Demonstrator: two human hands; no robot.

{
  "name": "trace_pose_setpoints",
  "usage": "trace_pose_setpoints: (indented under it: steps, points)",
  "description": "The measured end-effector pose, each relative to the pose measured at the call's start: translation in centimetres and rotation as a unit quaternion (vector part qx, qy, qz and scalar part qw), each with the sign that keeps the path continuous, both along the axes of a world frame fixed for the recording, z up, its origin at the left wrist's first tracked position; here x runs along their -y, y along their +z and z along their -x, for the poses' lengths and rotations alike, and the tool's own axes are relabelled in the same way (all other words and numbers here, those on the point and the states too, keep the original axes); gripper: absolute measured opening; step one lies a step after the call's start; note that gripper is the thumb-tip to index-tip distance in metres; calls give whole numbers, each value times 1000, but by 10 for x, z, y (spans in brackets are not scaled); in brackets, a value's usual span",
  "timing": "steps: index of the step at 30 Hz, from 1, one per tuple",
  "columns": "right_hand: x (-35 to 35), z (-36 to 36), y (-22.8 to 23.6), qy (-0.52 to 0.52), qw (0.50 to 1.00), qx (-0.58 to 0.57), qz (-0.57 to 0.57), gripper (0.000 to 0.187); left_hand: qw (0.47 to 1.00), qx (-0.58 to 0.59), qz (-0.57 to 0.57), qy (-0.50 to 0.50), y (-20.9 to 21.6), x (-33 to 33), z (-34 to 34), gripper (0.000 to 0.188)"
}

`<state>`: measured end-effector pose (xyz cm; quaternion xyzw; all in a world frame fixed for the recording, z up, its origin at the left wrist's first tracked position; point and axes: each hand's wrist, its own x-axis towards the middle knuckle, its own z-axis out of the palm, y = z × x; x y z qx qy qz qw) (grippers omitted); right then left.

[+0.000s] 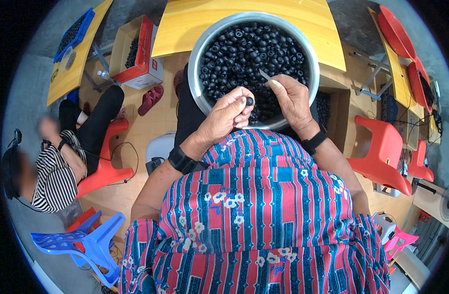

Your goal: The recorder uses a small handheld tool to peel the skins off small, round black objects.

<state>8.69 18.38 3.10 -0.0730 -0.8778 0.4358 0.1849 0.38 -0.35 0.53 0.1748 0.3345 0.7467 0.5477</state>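
A wide metal basin [313, 63] rests at my lap against the table, holding a heap of small round black pieces [251, 46], many with a hole in one end. Over its near part, my left hand [225, 113] is closed, pinching one smooth black piece [249, 101] between thumb and fingers. To its right, my right hand [294, 99] is closed around a small blade [264, 75], whose metal tip points up and left. The blade and the held piece are apart. Its handle is hidden in my fingers.
A yellow table [178, 29] lies ahead. At the left, a seated person [62, 171] occupies a red stool, near a red-and-white box [148, 73] and sandal [150, 99]. A blue stool [89, 240] stands lower left. Another red stool [379, 149] and a cardboard box [339, 110] are at the right.
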Motion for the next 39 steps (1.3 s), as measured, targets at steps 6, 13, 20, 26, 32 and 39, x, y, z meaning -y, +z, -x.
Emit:
trace_pose_setpoints:
  steps: [6,13,20,26,32,39]
  points:
    - [9,-3,3,46,996,-25,65,21,999,36,7,37,-1,-2,1,20]
    - [18,-4,12,91,996,1,19,34,993,89,14,73,-2,-5,-2,21]
    - [19,-7,9,117,989,-48,-78,45,988,136,-23,70,-11,-4,0,17]
    - [21,-9,11,119,980,-23,-155,44,980,181,-39,76,-16,-4,1,14]
    - [21,-8,11,112,982,-29,-147,45,982,172,-31,78,-13,-5,1,16]
    - [20,-6,13,115,990,-14,-84,41,988,140,-12,58,-10,-5,1,17]
